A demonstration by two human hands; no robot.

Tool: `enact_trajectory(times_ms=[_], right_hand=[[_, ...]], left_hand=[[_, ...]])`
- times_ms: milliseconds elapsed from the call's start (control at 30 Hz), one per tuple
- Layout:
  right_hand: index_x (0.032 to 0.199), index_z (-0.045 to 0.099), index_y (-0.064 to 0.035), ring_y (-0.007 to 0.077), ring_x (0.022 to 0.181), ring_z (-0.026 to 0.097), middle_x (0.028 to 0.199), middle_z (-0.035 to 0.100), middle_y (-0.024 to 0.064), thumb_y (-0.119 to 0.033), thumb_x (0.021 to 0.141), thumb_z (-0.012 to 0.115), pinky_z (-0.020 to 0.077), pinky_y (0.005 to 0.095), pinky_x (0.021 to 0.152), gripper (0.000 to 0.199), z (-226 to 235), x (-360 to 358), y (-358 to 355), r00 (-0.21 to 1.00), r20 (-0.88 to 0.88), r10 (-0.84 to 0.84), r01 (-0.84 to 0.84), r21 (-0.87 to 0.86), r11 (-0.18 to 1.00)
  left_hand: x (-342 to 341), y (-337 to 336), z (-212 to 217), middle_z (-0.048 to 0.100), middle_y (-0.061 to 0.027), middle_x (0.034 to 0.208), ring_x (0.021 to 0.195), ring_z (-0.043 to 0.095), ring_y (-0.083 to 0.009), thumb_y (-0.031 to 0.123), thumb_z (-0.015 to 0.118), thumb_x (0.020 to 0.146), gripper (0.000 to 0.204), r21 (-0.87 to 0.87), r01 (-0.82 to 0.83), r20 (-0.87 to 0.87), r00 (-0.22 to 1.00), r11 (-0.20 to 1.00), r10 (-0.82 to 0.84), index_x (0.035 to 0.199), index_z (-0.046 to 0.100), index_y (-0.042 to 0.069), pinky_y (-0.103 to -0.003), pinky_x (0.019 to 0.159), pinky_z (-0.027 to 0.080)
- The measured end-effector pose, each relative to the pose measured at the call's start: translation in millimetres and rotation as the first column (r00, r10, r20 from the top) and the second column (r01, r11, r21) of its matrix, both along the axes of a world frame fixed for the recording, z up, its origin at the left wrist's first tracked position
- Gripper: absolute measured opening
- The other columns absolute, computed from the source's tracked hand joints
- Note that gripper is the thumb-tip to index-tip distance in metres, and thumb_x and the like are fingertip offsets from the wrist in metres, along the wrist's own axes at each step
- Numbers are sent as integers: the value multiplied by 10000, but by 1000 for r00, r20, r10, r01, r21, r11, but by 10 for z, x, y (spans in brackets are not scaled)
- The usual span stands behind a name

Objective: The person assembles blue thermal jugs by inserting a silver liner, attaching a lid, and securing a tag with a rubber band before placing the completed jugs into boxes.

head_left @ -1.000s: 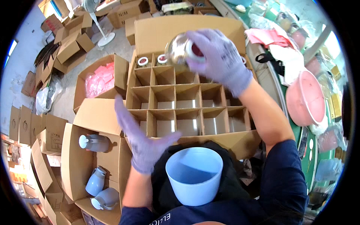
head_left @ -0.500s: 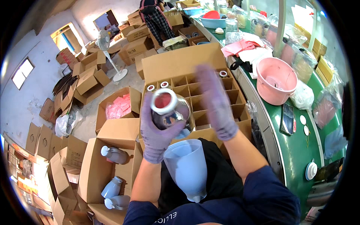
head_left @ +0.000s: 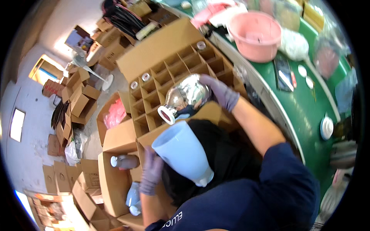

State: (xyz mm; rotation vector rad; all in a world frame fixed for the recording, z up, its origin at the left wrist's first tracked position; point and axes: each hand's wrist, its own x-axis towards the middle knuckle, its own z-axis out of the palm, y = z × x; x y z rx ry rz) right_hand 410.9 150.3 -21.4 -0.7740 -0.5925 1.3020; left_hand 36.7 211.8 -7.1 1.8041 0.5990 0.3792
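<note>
A silvered glass flask liner (head_left: 184,94) lies tilted over the divided carton, its white-ringed mouth pointing down to the left. My right hand (head_left: 220,91), in a grey-purple glove, is closed round the liner's base end. Below it, a light-blue flask casing (head_left: 183,152) leans on my lap, wide opening up and narrow end toward me. My left hand (head_left: 152,171), gloved alike, is beside the casing's left side with fingers stretched upward and somewhat blurred; whether it touches the casing is unclear.
The divided carton (head_left: 152,101) holds a few liners with white rims. At left, an open carton (head_left: 110,184) contains blue and grey flask bodies. A green bench (head_left: 266,98) on the right carries a pink bucket (head_left: 256,52) and a phone (head_left: 284,75). A fan (head_left: 92,69) stands farther back.
The liner has tipped from mouth-up to mouth down-left and passed from my left hand to my right. My left hand has dropped beside the casing. The whole view has turned.
</note>
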Motion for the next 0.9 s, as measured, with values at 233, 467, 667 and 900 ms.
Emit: enact_trajectory(times_ms=[233,467,667,900], right_hand=[[1394,501,-66,180,1204,543,1267,604,78,-195,834,661,429,315,1045,597,220,317,-1023,661,750,0,117,-104,988],[1355,504,-41,222,1188,568,1259,597,130,-274,830,738,442,361,1042,621,-635,-398,-1860,756,651,-67,278,-227,933],[1385,480,-24,218,1216,544,1304,577,150,-198,876,705,427,353,1058,583,-1083,-667,-2024,966,254,-54,120,-249,961],[1314,560,-9,146,1158,560,1294,598,83,-164,943,633,470,320,1003,409,-1373,-528,-2330,776,623,99,-35,-114,993]], left_hand=[[-6,-1004,-126,195,-254,1590,1477,214,-345,507,826,702,1289,-108,39,111,993,993,-27,1543,27,-54,-432,1199,107],[-397,-1156,-723,151,-233,1611,1500,111,-334,713,535,852,1116,113,-291,41,957,950,288,1550,89,-33,-437,1201,32],[327,-979,-356,397,-189,1479,1296,467,-321,516,696,768,942,-19,-397,179,902,918,393,1463,321,4,-440,1088,369],[462,-684,-360,292,-262,1513,1233,506,-385,534,742,771,838,253,-196,339,935,947,103,1421,417,118,-493,1002,451]])
